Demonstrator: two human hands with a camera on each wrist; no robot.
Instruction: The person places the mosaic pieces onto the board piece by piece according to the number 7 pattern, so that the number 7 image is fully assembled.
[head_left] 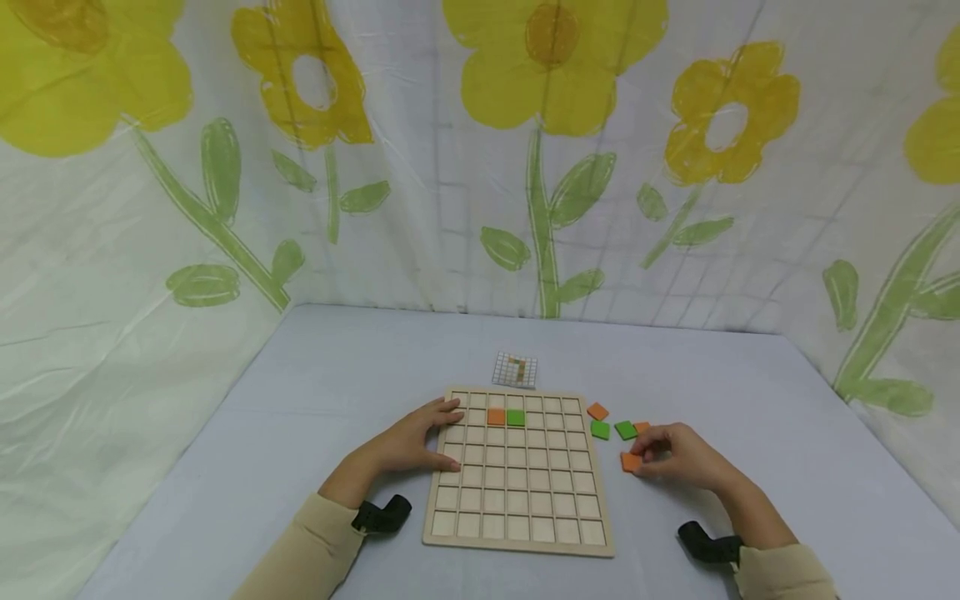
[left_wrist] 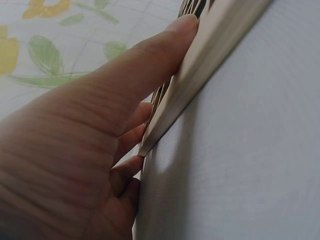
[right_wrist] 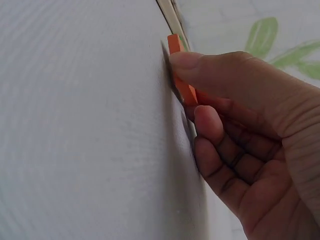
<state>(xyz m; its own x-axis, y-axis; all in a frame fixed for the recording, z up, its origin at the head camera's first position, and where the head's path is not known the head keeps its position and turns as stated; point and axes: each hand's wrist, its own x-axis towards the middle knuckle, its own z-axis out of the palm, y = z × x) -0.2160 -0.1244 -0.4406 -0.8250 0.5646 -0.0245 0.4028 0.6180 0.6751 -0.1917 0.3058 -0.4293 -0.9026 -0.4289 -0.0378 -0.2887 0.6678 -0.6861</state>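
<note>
A wooden grid board [head_left: 517, 546] lies on the table, with an orange tile [head_left: 497, 417] and a green tile [head_left: 516, 417] side by side in its second row from the far edge. My left hand [head_left: 408, 442] rests on the board's left edge; in the left wrist view the thumb [left_wrist: 160, 52] lies over the rim. To the right of the board, my right hand [head_left: 678, 457] pinches a square orange tile [head_left: 628, 461]. In the right wrist view this tile [right_wrist: 175, 45] is tilted close to the table surface, with the thumb on its face.
Loose tiles lie off the board's right edge: an orange one [head_left: 597, 411], a green one [head_left: 600, 429], another green one [head_left: 626, 430] and an orange one [head_left: 642, 427] partly behind the right hand. A small card [head_left: 515, 369] with a printed grid pattern lies beyond the board.
</note>
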